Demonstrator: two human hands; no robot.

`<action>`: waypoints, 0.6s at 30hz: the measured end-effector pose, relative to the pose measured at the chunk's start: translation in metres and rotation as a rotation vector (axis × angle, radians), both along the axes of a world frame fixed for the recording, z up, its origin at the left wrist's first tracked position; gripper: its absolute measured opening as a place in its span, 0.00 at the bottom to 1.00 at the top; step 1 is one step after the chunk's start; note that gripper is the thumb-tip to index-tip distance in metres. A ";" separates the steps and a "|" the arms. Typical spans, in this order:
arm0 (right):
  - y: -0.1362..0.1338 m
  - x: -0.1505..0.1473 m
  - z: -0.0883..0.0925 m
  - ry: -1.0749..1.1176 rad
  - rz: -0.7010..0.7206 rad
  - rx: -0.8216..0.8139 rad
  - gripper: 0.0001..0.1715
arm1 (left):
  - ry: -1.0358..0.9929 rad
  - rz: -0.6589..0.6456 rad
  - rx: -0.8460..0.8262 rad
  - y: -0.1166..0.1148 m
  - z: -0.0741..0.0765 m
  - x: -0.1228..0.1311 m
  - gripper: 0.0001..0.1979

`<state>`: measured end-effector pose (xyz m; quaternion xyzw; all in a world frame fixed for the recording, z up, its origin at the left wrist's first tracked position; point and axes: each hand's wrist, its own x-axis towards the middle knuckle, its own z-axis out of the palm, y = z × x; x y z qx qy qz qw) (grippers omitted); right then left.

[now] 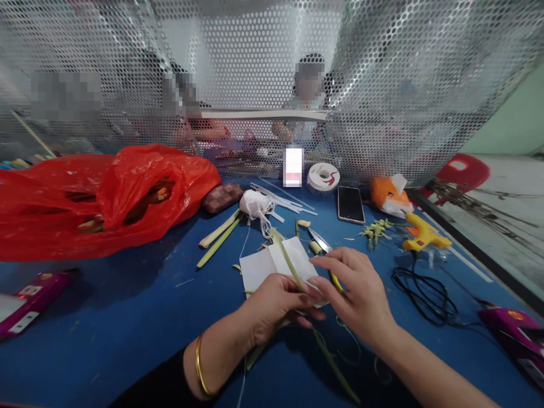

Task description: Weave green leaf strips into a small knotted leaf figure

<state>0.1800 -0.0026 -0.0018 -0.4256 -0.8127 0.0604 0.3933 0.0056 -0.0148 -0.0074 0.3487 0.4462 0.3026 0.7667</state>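
Between the thumb and fingers of my left hand (283, 303) is a long, narrow green plant strip (289, 263), which runs up over a folded white paper (260, 266) and down toward me. My right hand (355, 289) meets the strip beside the left fingers. Its thumb presses near it, the index finger is stretched apart, and the other fingertips are partly hidden. Scissors (319, 240) with yellow handles lie partly under my right hand. Cut green stalks (221, 241) and a bundle of white string (257, 205) lie beyond the paper.
A red plastic bag (178, 187) fills the left. Purple devices (34, 303) stand at both sides. A ribbon roll (323, 177), phone (351, 204), tissue pack (389, 195) and yellow glue gun (425, 233) with black cord sit behind. A perforated sheet (263, 62) separates other people.
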 end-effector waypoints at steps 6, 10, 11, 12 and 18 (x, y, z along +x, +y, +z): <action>-0.001 -0.007 -0.001 0.158 0.223 -0.393 0.12 | 0.075 -0.130 0.039 -0.011 -0.007 0.012 0.06; -0.008 -0.009 0.001 0.076 0.301 -0.065 0.11 | -0.048 0.061 -0.082 -0.003 -0.004 0.007 0.06; -0.011 -0.010 0.001 0.008 0.319 0.067 0.10 | -0.093 0.138 -0.134 0.000 -0.002 0.005 0.06; -0.014 -0.011 0.001 -0.070 0.344 0.186 0.11 | -0.138 0.200 -0.176 0.003 -0.001 0.002 0.05; -0.023 -0.021 -0.006 -0.365 0.437 0.386 0.17 | -0.176 0.321 -0.139 0.014 0.001 -0.007 0.04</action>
